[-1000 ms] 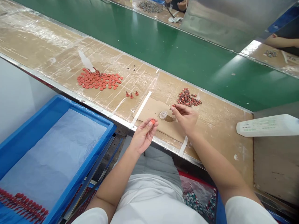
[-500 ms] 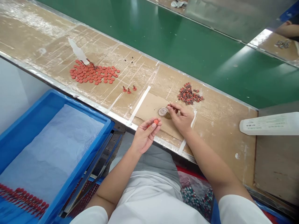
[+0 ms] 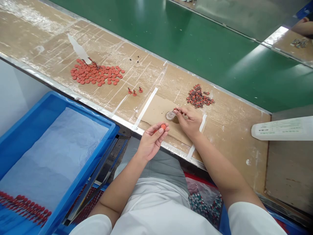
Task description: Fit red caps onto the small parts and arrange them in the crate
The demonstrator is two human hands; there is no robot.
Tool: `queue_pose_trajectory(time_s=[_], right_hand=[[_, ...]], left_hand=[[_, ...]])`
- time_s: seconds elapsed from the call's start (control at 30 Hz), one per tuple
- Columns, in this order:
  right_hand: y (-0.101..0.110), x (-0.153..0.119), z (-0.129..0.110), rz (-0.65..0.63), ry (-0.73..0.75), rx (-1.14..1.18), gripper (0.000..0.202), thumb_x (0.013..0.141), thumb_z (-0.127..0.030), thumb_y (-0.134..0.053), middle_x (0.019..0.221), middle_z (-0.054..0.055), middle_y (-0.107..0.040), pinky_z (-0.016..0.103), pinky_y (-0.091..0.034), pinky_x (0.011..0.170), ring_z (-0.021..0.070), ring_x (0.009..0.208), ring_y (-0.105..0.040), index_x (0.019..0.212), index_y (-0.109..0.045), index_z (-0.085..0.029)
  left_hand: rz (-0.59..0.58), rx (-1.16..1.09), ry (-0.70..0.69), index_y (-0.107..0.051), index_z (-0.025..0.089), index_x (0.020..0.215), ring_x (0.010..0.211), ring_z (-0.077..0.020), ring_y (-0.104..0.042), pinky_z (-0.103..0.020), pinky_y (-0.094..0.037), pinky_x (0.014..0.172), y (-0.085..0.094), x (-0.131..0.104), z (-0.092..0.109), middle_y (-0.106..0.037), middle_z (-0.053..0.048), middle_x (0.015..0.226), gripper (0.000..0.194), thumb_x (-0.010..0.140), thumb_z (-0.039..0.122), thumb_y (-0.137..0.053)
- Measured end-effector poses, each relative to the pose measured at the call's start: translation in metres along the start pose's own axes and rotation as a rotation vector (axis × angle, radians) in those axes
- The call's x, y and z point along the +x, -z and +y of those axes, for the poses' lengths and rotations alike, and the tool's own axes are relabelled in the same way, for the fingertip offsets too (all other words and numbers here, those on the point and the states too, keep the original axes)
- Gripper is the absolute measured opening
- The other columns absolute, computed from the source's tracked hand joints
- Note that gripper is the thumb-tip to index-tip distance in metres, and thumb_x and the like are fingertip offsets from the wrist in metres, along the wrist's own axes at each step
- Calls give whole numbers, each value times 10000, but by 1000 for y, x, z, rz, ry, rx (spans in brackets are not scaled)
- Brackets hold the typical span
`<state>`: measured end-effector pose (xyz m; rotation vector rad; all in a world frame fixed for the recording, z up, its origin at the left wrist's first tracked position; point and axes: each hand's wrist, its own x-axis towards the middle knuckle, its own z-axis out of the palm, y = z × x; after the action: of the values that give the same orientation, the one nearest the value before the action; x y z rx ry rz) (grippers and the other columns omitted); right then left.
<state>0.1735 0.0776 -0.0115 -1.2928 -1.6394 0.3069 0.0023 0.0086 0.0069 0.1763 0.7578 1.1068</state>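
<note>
Between the thumb and fingers of my left hand [image 3: 153, 140] is a small round red disc [image 3: 163, 126], held over the table's front edge. My right hand [image 3: 189, 120] pinches a small red and dark figure piece [image 3: 175, 109] at the rim of a small clear dish [image 3: 170, 115]. Whether the piece touches the dish I cannot tell. The dish stands on a taped-down cardboard sheet [image 3: 156, 109]. Behind my right hand lies a pile of red and dark pieces [image 3: 198, 97]. Left of the sheet, 3 red discs with dark figures upright on them [image 3: 134, 92] stand together.
Many loose red discs [image 3: 97, 75] lie at the left with a white strip [image 3: 78, 49] beside them. A blue bin [image 3: 52, 140] with a pale sheet and rows of red pieces is at lower left. A white bottle [image 3: 281, 129] juts in from the right. Beyond runs a green belt [image 3: 171, 39].
My right hand has barely shifted, and the piece in it stays by the dish. My left hand keeps the disc in the same place. The view has tilted slightly.
</note>
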Motion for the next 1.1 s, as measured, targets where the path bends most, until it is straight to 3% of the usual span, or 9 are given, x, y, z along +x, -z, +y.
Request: queue_pose_trajectory(time_s=[0.3, 0.67, 0.9, 1.1], right_hand=[[0, -1, 2, 13, 73, 39, 99, 822, -328, -636, 844, 41, -726, 359, -529, 759, 192, 775, -667, 820, -709, -261], [0, 0, 0, -4, 32, 44, 113, 808, -360, -652, 842, 43, -726, 362, -527, 758, 191, 754, -658, 836, -711, -268], [0, -4, 4, 72, -142, 89, 217, 780, -391, -680, 883, 30, -728, 332, -542, 714, 164, 733, -648, 939, -713, -246], [6, -5, -15, 138, -343, 365, 268, 744, -393, -723, 929, 40, -730, 358, -566, 793, 186, 845, -685, 952, -711, -223]], left_hand=[[-24, -13, -2, -700, 154, 972, 904, -107, -692, -178, -527, 866, 0, -1, 2, -719, -52, 1042, 224, 754, 106, -688], [-9, -31, -2, -697, 154, 969, 928, -112, -689, -182, -521, 889, 0, -2, 2, -717, -55, 1055, 229, 750, 90, -685], [28, -25, 3, -694, 159, 973, 931, -119, -689, -196, -524, 891, -2, -4, 1, -721, -48, 1032, 237, 743, 106, -699], [-10, -14, -27, -687, 170, 1005, 958, -123, -681, -175, -541, 833, -7, -7, -2, -721, -30, 1027, 228, 779, 147, -680]])
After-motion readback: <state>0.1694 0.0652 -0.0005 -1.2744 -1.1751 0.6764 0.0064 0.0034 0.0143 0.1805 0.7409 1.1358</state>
